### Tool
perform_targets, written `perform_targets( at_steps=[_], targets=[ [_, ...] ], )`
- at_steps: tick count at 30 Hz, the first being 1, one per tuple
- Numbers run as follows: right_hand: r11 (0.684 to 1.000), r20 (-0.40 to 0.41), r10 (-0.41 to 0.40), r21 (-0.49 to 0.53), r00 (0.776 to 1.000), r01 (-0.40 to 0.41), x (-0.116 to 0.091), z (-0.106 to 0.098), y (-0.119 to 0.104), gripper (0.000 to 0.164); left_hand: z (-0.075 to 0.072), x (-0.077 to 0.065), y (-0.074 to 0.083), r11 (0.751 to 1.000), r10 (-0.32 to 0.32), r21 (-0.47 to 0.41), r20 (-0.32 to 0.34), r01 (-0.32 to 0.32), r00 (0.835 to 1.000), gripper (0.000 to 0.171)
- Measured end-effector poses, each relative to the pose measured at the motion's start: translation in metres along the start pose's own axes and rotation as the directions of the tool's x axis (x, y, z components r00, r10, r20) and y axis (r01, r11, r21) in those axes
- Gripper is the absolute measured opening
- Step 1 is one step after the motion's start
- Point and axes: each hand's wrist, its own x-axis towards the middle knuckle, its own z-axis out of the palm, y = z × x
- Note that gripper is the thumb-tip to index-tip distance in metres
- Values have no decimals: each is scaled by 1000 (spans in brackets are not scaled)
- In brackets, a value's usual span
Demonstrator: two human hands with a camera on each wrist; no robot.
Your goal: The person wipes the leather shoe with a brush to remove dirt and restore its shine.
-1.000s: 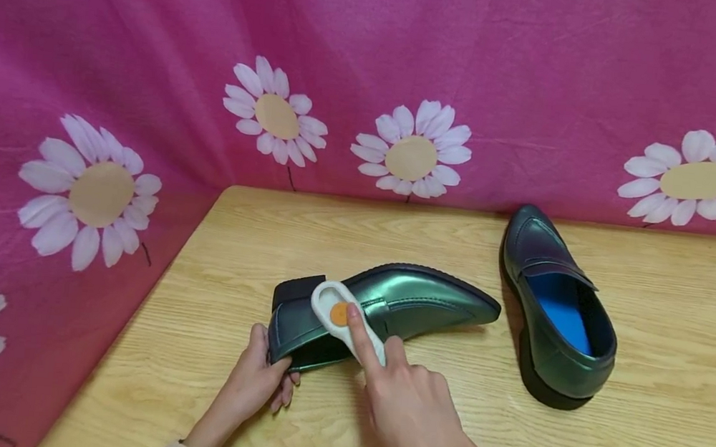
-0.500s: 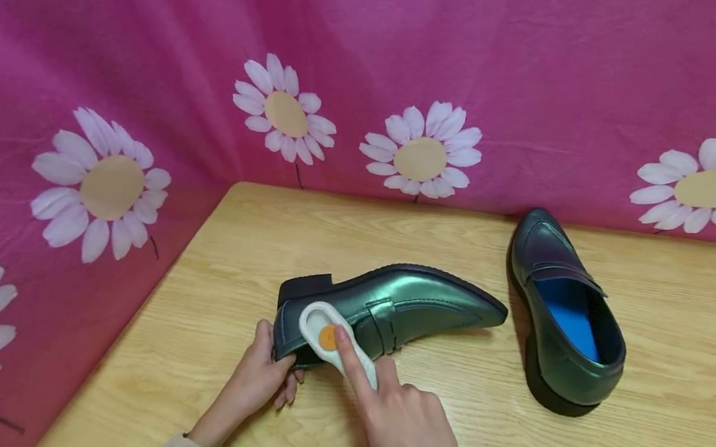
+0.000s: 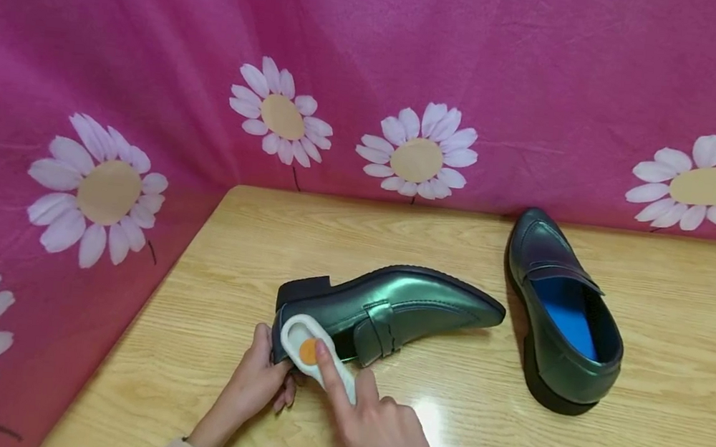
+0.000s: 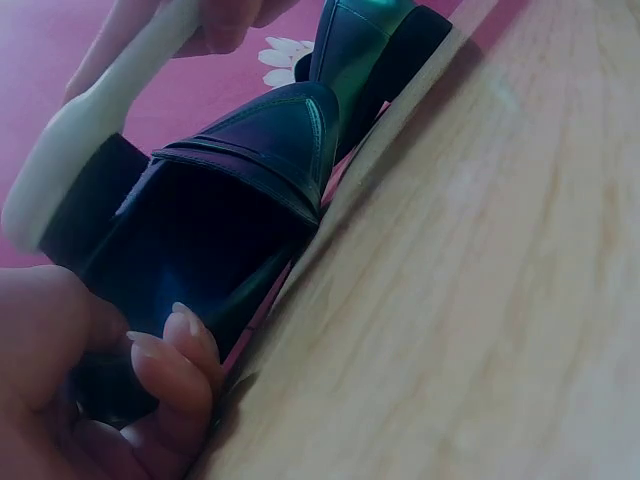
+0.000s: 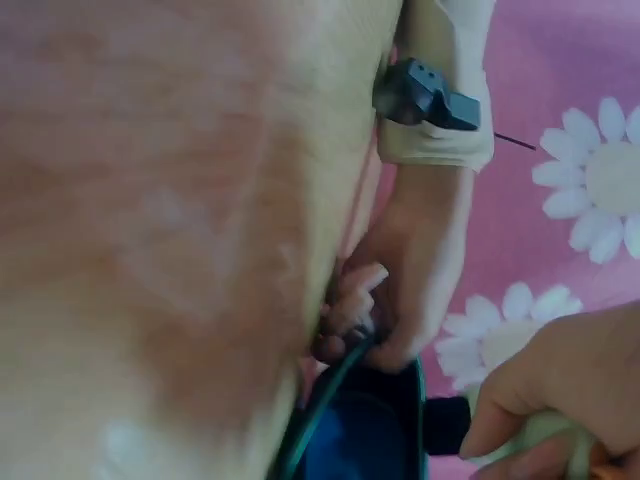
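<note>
A glossy dark green loafer [image 3: 415, 301] lies on its side in the head view, sole away from me and toe to the right. My left hand [image 3: 249, 378] grips its heel end, thumb at the opening's rim and fingertips curled below, as the left wrist view shows. My right hand [image 3: 377, 427] holds a white brush-shaped tool [image 3: 346, 377] with an oval head and an orange disc. My index finger lies straight along it, its tip at the disc. The tool's head overlaps the loafer's heel side; its underside is hidden in the head view.
The matching loafer [image 3: 571, 330], with a blue insole, stands upright at the right, toe near the back edge. A pink cloth [image 3: 351, 21] with white daisies hangs behind and left of the wooden table [image 3: 677, 340].
My right hand has drawn the white tool down and left along the loafer, from its side toward the heel opening. The left hand keeps its grip on the heel; the view has shifted slightly.
</note>
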Motion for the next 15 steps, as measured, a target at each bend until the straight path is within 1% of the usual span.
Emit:
perform_targets(
  at_steps=[2,4,7,8,10,12,15],
  targets=[
    [999,24,35,5,999,-35,3,-3,2,92,0,0,0,1000,-7,-18,9,7,1000,19],
    [996,35,90,-7,995,-89,7,-7,8,88,0,0,-1,999,-27,-44,20,27,999,20],
    [990,0,130,-52,992,-130,13,-10,16,81,-1,0,-1,997,-50,-60,24,51,998,21],
    [990,-16,127,-57,992,-128,14,-10,17,80,-1,0,-1,997,-52,-58,23,53,998,21],
    [993,-35,96,-63,995,-99,14,-7,16,80,-1,1,-1,997,-44,-56,20,45,999,22],
    [997,-31,50,-52,998,-52,12,-2,10,82,-1,1,-1,998,-29,-48,16,30,999,23],
    [999,-26,-17,-35,1000,16,8,5,0,84,-2,0,-1,1000,-8,-11,8,8,1000,22]
  ],
)
